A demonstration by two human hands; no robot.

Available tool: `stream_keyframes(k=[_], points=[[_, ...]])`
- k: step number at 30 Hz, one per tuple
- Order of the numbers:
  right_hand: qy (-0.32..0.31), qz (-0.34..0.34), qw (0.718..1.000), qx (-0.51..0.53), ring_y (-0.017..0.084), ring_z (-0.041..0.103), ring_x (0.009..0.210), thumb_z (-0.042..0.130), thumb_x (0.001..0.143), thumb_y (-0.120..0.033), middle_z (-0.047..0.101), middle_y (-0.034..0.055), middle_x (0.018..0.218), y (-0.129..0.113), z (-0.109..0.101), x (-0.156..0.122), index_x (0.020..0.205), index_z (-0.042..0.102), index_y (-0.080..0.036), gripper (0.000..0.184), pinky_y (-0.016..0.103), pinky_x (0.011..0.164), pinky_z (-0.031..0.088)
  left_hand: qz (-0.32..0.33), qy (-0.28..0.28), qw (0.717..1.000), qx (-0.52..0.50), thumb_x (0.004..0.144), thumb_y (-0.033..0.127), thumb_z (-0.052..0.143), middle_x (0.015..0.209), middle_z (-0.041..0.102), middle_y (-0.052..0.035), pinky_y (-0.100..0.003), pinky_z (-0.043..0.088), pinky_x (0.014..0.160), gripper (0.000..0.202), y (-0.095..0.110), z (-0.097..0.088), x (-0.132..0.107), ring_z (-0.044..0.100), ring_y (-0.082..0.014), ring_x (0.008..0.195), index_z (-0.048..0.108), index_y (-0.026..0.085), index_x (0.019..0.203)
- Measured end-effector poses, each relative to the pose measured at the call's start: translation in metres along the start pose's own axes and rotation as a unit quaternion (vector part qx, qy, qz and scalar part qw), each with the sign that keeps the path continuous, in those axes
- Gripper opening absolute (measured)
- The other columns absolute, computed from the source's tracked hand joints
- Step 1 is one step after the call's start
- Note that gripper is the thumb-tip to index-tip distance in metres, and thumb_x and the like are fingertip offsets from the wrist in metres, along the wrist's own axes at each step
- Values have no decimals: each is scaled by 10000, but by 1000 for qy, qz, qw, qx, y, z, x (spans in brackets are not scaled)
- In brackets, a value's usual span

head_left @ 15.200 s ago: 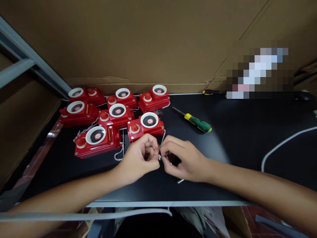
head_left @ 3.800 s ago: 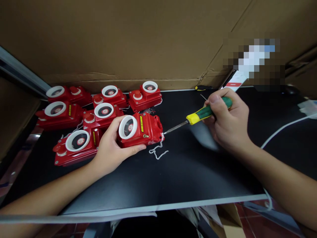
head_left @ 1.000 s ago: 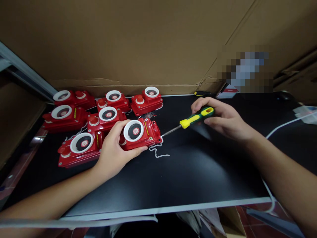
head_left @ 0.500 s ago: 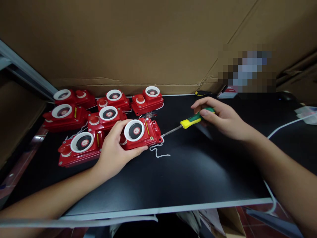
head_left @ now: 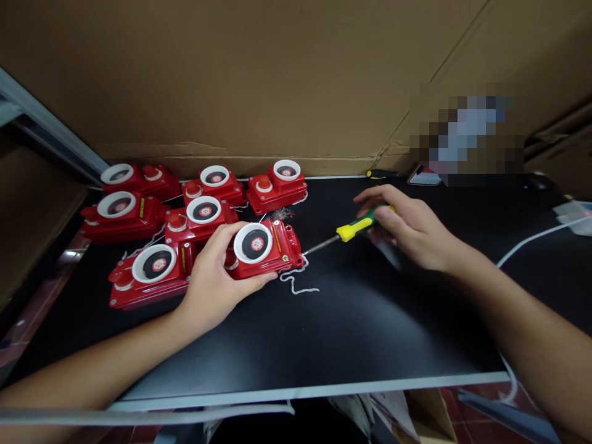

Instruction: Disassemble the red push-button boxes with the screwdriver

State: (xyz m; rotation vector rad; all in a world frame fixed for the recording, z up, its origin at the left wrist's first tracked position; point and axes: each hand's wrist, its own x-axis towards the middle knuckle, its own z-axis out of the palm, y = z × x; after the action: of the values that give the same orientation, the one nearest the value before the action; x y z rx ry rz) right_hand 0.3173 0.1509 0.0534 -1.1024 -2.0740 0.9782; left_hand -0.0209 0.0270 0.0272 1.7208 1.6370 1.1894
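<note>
Left hand clamps a tilted red alarm box on the black table; right hand grips a green-and-yellow screwdriver, tip at the box's right end above white string. Six more red boxes sit behind.

Dim, warm light on a glossy black worktop
A soft sheen spreads toward 5 o'clock; the right hand throws a smeared shadow. Edges bow at 9 and 3 o'clock; a pixelated patch sits at 2 o'clock.
</note>
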Motion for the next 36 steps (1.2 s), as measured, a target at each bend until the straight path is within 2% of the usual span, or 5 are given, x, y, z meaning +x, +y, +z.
stream_keyframes(k=[4, 18, 23, 28, 36], points=[[18, 5, 999, -44, 184, 508, 559, 537, 1055, -814, 543, -1, 624, 4, 2, 2, 1080, 773, -275, 589, 327, 513, 341, -4, -2, 1000, -1, 727, 426, 991, 1292, 772, -60, -491, 616, 1107, 655, 1, 0, 1, 747, -303, 1184, 669, 251, 1270], [34, -61, 975, 210, 232, 744, 1061, 1021, 800, -431, 762, 29, 1053, 6, 5, 6, 1119, 748, -326, 433, 360, 957, 648, -8, 6, 1000, 3, 726, 441, 992, 1298, 769, -64, -487, 614, 1112, 680, 0, 1, 0, 750, -308, 1196, 668, 240, 1289], [-21, -20, 973, 227, 297, 810, 1004, 839, 914, -684, 834, 96, 1207, -5, 7, -1, 1299, 674, -319, 556, 378, 716, 655, -6, -3, 1000, 10, 724, 438, 989, 1296, 772, -66, -497, 613, 1115, 663, 1, 1, 1, 746, -312, 1193, 677, 248, 1278], [34, 6, 998, 46, 170, 580, 511, 612, 1028, -802, 646, 2, 655, -3, 5, -2, 1097, 759, -283, 544, 310, 459, 408, -11, -3, 1000, 7, 728, 456, 985, 1303, 768, -73, -512, 612, 1127, 670, 1, 1, 0, 744, -319, 1204, 671, 251, 1284], [25, -19, 989, 146, 202, 670, 767, 868, 911, -648, 720, 42, 1022, 1, 2, 3, 1190, 761, -312, 449, 341, 674, 605, -17, 0, 1000, -7, 723, 464, 986, 1312, 762, -70, -503, 603, 1143, 679, 1, 1, 0, 744, -315, 1217, 660, 246, 1276]])
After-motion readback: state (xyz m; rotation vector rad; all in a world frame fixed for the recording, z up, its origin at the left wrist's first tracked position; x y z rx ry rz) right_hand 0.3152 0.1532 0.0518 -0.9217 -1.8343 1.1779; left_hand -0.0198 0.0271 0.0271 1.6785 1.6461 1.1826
